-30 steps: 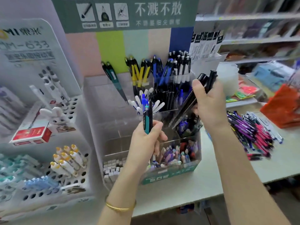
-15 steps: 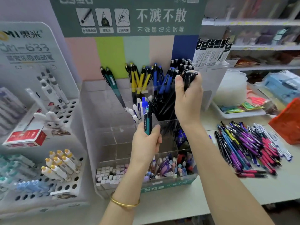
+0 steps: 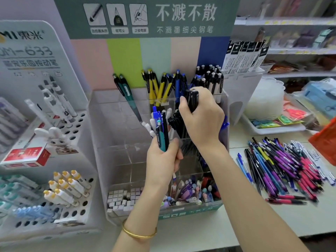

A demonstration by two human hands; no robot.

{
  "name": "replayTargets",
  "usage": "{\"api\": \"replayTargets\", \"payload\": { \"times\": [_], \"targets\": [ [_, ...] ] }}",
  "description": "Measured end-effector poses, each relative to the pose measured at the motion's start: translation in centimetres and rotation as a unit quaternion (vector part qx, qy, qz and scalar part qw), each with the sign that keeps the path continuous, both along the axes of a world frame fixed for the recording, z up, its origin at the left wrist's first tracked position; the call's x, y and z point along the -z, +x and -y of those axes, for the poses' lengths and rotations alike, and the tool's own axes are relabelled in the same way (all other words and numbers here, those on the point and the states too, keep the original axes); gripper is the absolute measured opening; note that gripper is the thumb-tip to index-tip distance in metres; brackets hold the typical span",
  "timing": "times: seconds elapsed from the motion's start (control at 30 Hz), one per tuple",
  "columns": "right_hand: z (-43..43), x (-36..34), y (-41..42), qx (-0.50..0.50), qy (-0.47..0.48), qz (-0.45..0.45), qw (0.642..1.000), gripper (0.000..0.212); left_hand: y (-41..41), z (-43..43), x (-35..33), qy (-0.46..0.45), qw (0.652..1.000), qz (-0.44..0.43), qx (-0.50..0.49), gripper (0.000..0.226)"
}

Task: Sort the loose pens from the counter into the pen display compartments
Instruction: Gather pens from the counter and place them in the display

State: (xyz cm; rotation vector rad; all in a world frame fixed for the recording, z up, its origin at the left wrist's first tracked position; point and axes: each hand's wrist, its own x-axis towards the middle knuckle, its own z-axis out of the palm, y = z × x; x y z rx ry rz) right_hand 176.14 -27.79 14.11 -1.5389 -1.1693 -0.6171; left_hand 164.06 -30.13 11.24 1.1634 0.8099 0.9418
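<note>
A clear acrylic pen display (image 3: 116, 148) stands on the counter with teal, yellow, blue and black-and-white pens upright in its back compartments. My left hand (image 3: 161, 160) grips a teal pen (image 3: 162, 135) together with a blue one, in front of the middle row. My right hand (image 3: 201, 117) is closed on a bunch of black pens (image 3: 192, 99), their lower ends down inside a middle-right compartment of the display. A heap of loose pens (image 3: 283, 166), purple, pink, blue and black, lies on the counter to the right.
A white rack of markers (image 3: 60, 188) and a red box (image 3: 27, 157) stand to the left. A white tray (image 3: 276, 129) with packets and an orange basket (image 3: 325, 142) sit at the right. Shelves run along the back right.
My right hand has swung left and down with the black pens, from beside the display into its middle-right compartment. My left hand has stayed in place with the teal pen.
</note>
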Motion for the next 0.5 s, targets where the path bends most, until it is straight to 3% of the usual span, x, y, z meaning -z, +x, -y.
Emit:
{"api": "replayTargets", "payload": {
  "times": [0.27, 0.4, 0.5],
  "targets": [
    [1.0, 2.1, -0.3, 0.063, -0.064, 0.008, 0.996, 0.027, 0.4, -1.1, 0.0, -0.048, 0.996, 0.048, 0.066, 0.03],
    [1.7, 1.6, -0.1, 0.052, -0.071, -0.03, 0.996, 0.066, 0.2, -2.0, 0.3, -0.076, 0.988, 0.074, 0.114, 0.039],
    [2.3, 1.4, 0.0, 0.019, -0.044, 0.011, 0.999, 0.065, 0.2, -2.0, 0.5, -0.069, 0.987, 0.069, 0.129, 0.04]
  ]
}}
